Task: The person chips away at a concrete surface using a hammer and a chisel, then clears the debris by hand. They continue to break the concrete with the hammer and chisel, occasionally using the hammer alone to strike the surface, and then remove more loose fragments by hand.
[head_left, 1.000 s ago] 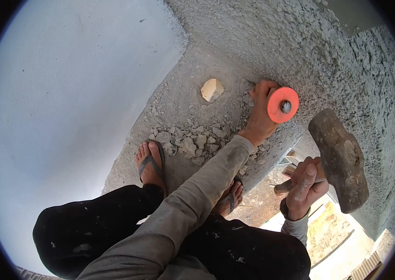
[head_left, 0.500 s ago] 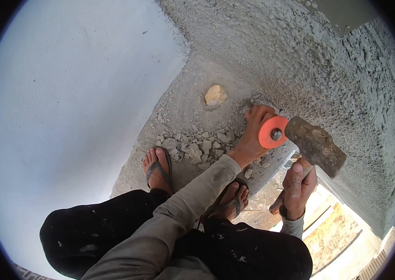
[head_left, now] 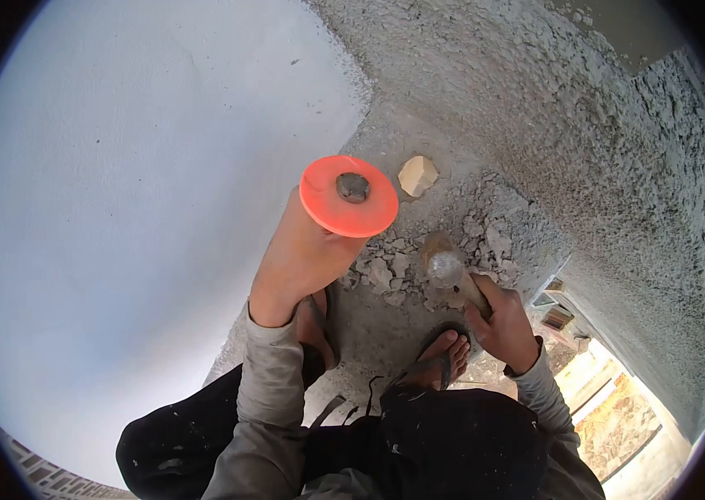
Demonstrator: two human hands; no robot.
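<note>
My left hand (head_left: 307, 250) is wrapped round a chisel whose round orange guard (head_left: 327, 200) and dark metal head (head_left: 353, 187) face up at me; the guard covers its fingers and the rest of the tool. My right hand (head_left: 504, 325) grips the wooden handle of a hammer (head_left: 444, 267), whose metal head hangs over the broken rubble. Grey chunks of rubble (head_left: 382, 271) lie on the floor between and beyond the hands. A pale yellowish piece (head_left: 417, 176) sits in the floor just right of the orange guard.
A smooth white wall (head_left: 136, 208) rises on the left, a rough grey wall (head_left: 619, 167) on the right. My sandalled feet (head_left: 444, 358) stand on the dusty floor. At the lower right the floor edge drops to a bright lower area (head_left: 619, 417).
My left hand has lifted the chisel away from the right wall's base and moved left, nearer the camera. The hammer has swung left and turned, and my right hand has moved up and left.
</note>
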